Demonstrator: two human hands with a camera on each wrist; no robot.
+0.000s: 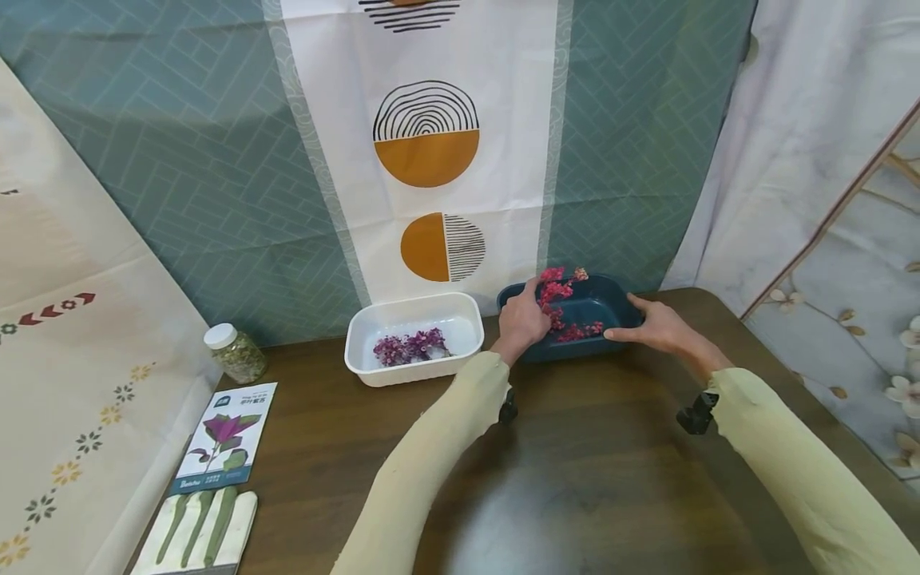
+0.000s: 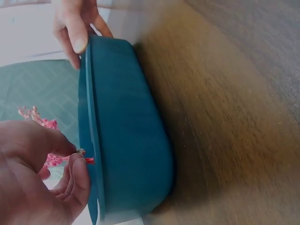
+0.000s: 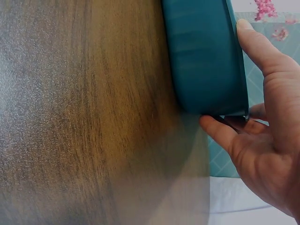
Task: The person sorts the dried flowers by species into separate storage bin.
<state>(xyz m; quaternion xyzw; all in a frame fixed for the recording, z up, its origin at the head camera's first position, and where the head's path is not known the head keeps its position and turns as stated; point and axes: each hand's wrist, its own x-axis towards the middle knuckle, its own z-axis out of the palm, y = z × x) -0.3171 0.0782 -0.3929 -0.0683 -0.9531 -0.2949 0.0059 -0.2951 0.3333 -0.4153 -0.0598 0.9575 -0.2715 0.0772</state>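
Over the left end of a dark teal basin [image 1: 592,305], my left hand [image 1: 522,323] pinches a sprig of pinkish-red flowers [image 1: 553,291]. The left wrist view shows thumb and fingers closed on its stem [image 2: 89,160], close to the rim. More reddish flowers [image 1: 575,332] lie inside the basin. My right hand [image 1: 664,327] holds the basin's right end. Its thumb [image 3: 255,42] lies on the rim and the fingers reach around the end wall. To the left, a white tray [image 1: 413,374] holds purple flower clusters [image 1: 410,346].
A white-lidded jar of dried greenish bits [image 1: 240,357] stands on the wooden table [image 1: 575,455] at the left. In front of it lie a packet with a purple flower picture [image 1: 226,435] and a white thing with green stripes [image 1: 197,531]. Curtains [image 1: 625,160] hang behind.
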